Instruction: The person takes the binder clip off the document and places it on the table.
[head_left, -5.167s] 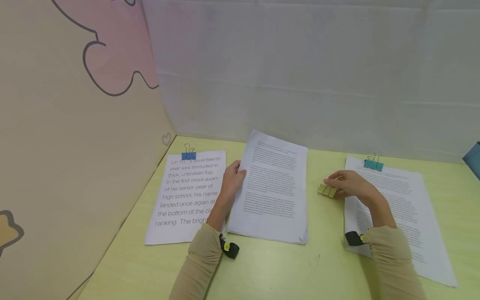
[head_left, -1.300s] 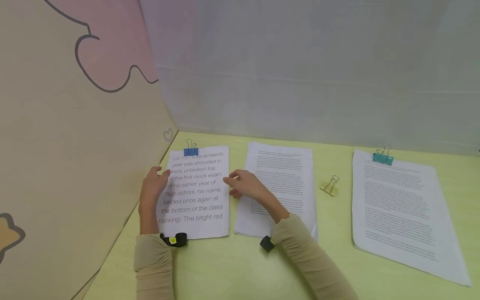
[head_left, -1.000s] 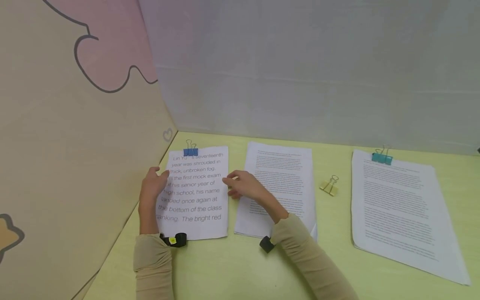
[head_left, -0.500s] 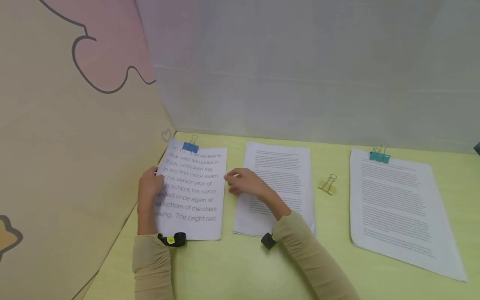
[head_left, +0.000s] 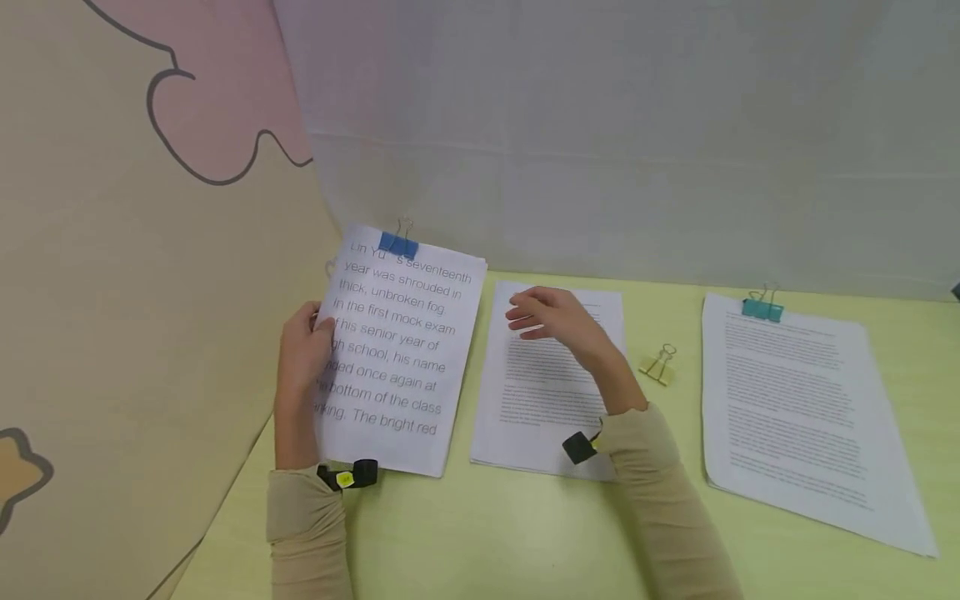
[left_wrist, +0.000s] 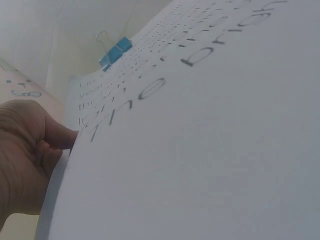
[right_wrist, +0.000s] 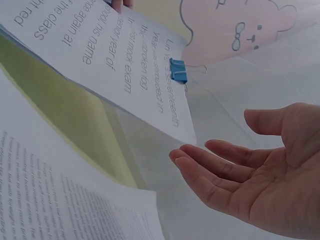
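My left hand [head_left: 302, 350] grips the left edge of a large-print paper stack [head_left: 390, 358], thumb on top, its other fingers hidden behind. The stack is tilted up, its top end raised off the table. A blue binder clip [head_left: 399, 245] bites its top edge, wire handles standing up. Over the middle paper stack [head_left: 551, 383] my right hand [head_left: 562, 321] hovers with relaxed, spread fingers and holds nothing. In the right wrist view its open palm [right_wrist: 270, 185] lies close to the corner of the raised stack.
A yellow binder clip [head_left: 657, 369] lies on the yellow-green table [head_left: 465, 533], right of the middle stack. Farther right, another paper stack [head_left: 810, 425] carries a teal binder clip [head_left: 762, 310]. A cartoon-printed wall [head_left: 150, 292] bounds the left side, a white sheet [head_left: 637, 150] the back.
The left hand has taken hold of the blue-clipped stack and lifted its top end. My right hand has left that stack's right edge, moving right and up. Earlier, it let go of the yellow clip.
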